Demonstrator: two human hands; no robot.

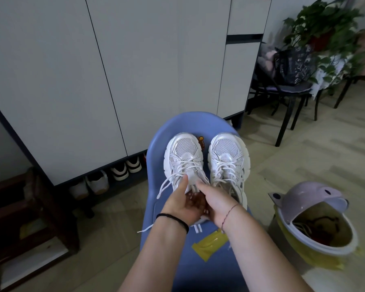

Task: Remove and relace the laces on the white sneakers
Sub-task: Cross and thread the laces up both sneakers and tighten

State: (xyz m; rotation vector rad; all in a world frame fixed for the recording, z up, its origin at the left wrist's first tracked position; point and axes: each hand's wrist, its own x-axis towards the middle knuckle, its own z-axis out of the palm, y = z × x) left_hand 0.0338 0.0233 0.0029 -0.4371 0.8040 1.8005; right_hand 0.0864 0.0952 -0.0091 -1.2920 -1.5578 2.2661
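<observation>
Two white sneakers stand side by side on a blue plastic chair [177, 125], toes pointing away from me. The left sneaker [183, 157] has loosened laces, and one lace end [162, 188] hangs off its left side. My left hand [181, 203] grips the heel end of this sneaker, thumb lying up along its side. My right hand [215, 201] holds the same shoe's collar from the right, fingers curled at the tongue. The right sneaker [228, 159] stands laced and untouched.
A yellow packet [209, 245] lies on the chair seat near me. A lidded bin [312, 224] with a yellow liner stands on the floor at right. White cabinets [93, 81] with shoes underneath are at left; a dark chair [289, 91] and plants are at back right.
</observation>
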